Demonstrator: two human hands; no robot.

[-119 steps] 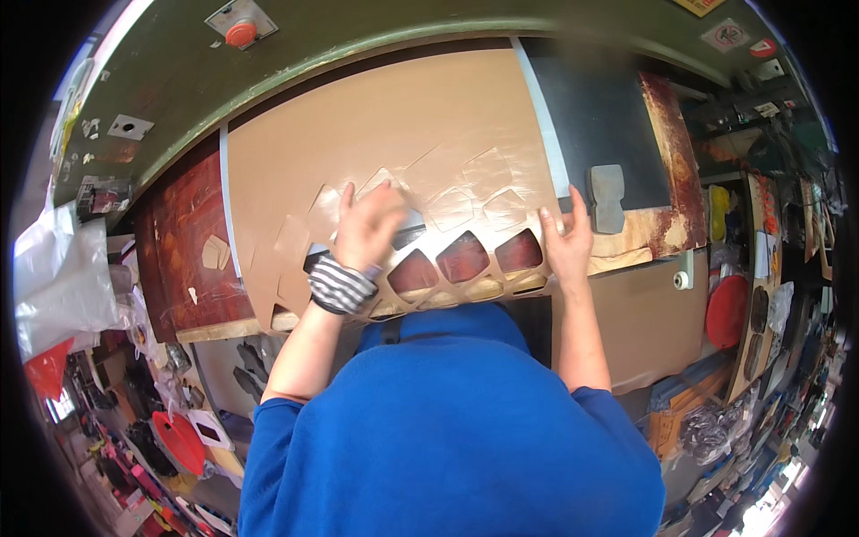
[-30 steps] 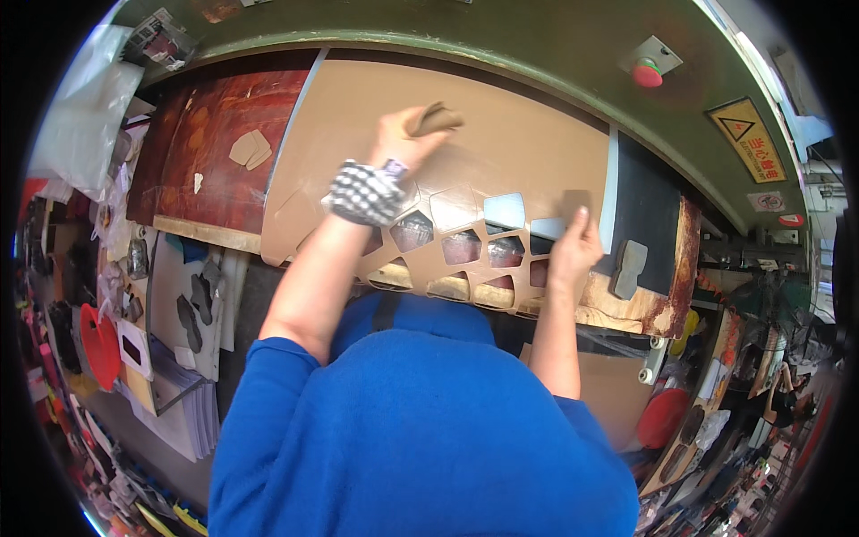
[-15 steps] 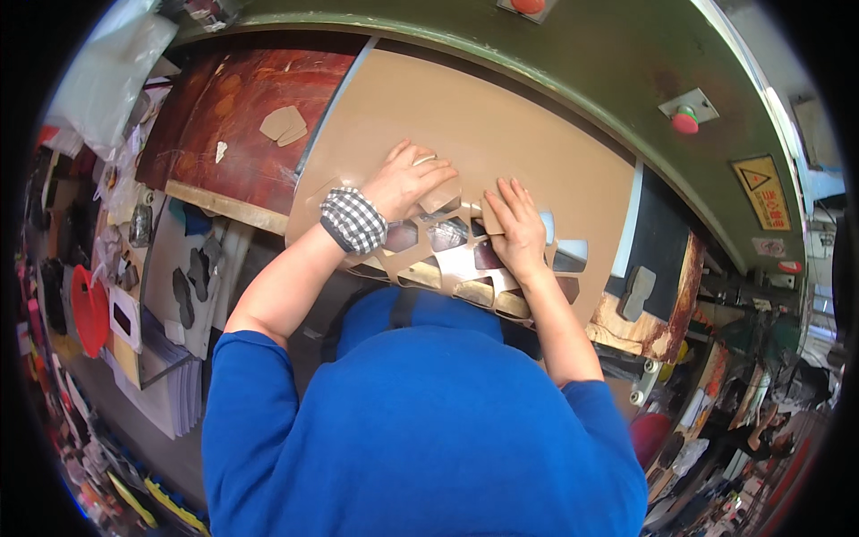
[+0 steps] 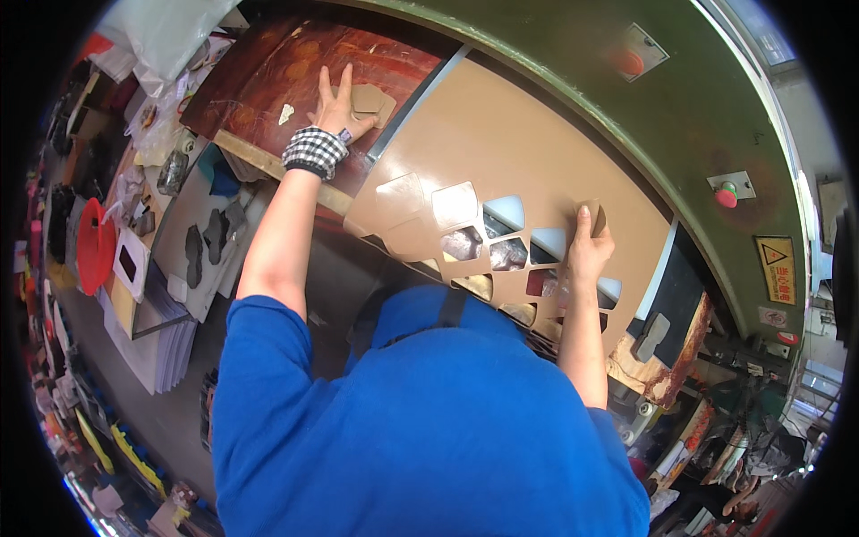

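Observation:
My left hand (image 4: 335, 115), a checked band at its wrist, lies with fingers spread on the dark red board at the left. Its thumb side rests against tan cut pieces (image 4: 374, 102), and it grips nothing. Over the right part of the brown sheet (image 4: 528, 125), my right hand (image 4: 590, 254) pinches a small brown cut piece (image 4: 598, 217) between thumb and fingers. Rows of cut-out holes run along the sheet's near edge. Near its left corner, some cut shapes (image 4: 455, 205) appear to lie still in place.
A green machine beam (image 4: 582, 54) with a red button (image 4: 629, 62) and a pinkish-green button (image 4: 726, 194) spans the far side. A grey block-shaped tool (image 4: 651, 337) lies at the right. A red board (image 4: 259, 80) adjoins the sheet; a red round object (image 4: 93, 246) stands left.
My left hand has moved from the sheet to the cut pieces on the red board and spread its fingers. The right hand has lifted a cut piece. The whole view has shifted.

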